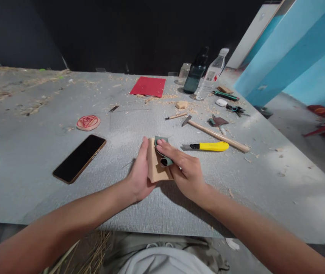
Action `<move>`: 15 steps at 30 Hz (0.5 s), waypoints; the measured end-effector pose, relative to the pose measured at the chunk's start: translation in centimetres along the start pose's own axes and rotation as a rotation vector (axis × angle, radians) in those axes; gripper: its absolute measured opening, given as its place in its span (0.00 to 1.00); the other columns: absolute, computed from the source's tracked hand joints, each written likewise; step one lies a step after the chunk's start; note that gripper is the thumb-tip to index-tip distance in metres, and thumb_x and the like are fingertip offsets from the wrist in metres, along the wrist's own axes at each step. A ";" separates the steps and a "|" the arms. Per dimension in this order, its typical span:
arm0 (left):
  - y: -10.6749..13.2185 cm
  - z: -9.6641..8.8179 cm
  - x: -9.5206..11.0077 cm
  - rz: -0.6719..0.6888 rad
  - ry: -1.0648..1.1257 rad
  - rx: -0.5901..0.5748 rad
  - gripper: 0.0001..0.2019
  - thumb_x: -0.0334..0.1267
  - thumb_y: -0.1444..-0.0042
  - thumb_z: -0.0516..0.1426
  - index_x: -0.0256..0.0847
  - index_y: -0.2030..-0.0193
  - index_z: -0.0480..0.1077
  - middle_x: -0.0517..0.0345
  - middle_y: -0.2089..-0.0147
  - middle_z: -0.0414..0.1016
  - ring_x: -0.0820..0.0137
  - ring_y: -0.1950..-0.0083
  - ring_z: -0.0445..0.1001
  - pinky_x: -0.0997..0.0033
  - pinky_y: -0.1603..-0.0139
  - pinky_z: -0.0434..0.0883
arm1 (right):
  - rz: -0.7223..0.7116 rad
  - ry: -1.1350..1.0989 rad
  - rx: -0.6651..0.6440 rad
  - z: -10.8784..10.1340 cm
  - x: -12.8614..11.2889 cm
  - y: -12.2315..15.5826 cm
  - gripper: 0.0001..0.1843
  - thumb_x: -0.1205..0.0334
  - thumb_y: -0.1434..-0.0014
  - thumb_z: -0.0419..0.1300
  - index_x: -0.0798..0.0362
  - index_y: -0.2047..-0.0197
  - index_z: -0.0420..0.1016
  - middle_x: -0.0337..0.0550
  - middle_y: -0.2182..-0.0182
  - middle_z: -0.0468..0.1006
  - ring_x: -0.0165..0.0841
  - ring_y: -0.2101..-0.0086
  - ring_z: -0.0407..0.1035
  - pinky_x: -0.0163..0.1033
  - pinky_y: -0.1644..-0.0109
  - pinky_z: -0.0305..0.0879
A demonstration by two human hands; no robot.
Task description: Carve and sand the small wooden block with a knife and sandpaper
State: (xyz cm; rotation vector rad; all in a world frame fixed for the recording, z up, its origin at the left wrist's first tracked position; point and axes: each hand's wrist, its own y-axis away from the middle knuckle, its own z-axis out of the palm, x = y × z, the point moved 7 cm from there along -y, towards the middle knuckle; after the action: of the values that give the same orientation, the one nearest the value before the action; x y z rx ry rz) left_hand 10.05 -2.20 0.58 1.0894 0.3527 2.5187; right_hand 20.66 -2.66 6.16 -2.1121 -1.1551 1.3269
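A pale wooden block [157,174] is held just above the grey table, tilted toward me. My left hand [141,171] grips it along its left side, fingers hidden behind it. A piece of green-grey sandpaper [160,140], its lower end curled into a roll, lies on the block's face. My right hand [185,167] presses the sandpaper there with its fingertips. To the right of that hand lies a yellow utility knife [213,146] with its blade out. Beyond it are a hammer [216,134] with a wooden handle and a slim carving tool [176,116].
A black phone [79,158] and a round wooden piece with a red design [88,122] lie left. Red paper [148,86], a dark bottle [194,74], a clear water bottle [212,76] and a glass jar [184,73] are at the back. Keys [233,108] lie right. Wood shavings are scattered about.
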 end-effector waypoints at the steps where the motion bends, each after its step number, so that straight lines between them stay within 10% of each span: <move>1: 0.1 0.1 -0.1 0.001 -0.007 0.010 0.34 0.73 0.35 0.49 0.45 0.48 0.77 0.50 0.55 0.82 0.52 0.49 0.83 0.54 0.53 0.81 | 0.016 -0.016 -0.003 0.1 0.1 0.0 0.33 0.77 0.30 0.51 0.44 0.27 0.69 0.44 0.32 0.73 0.38 0.32 0.67 0.55 0.27 0.67; 7: -0.1 -0.3 -0.2 0.054 0.040 0.127 0.37 0.73 0.34 0.44 0.42 0.50 0.76 0.48 0.57 0.82 0.55 0.52 0.83 0.55 0.53 0.81 | 0.040 -0.100 -0.062 0.0 -1.0 -0.2 0.36 0.82 0.37 0.52 0.45 0.32 0.75 0.44 0.35 0.77 0.38 0.34 0.70 0.53 0.28 0.68; 12: -0.5 -1.2 3.9 0.211 0.031 0.139 0.43 0.75 0.35 0.43 0.35 0.54 0.78 0.43 0.55 0.83 0.60 0.58 0.82 0.62 0.58 0.80 | -0.010 -0.279 -0.306 0.6 -3.1 0.3 0.39 0.85 0.42 0.50 0.48 0.34 0.76 0.43 0.39 0.81 0.35 0.39 0.75 0.46 0.33 0.75; 15: -0.3 -0.6 5.9 0.209 0.081 0.015 0.43 0.73 0.32 0.40 0.33 0.51 0.78 0.42 0.54 0.83 0.60 0.58 0.83 0.61 0.55 0.80 | -0.017 -0.310 -0.241 -0.5 -3.4 0.0 0.34 0.83 0.38 0.52 0.46 0.36 0.78 0.41 0.42 0.83 0.35 0.42 0.78 0.44 0.37 0.78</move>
State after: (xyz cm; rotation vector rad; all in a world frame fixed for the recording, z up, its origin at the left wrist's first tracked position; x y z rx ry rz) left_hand 5.94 0.59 3.86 1.0817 0.2932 2.7541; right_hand 20.39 -5.32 8.25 -2.1008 -1.5219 1.6200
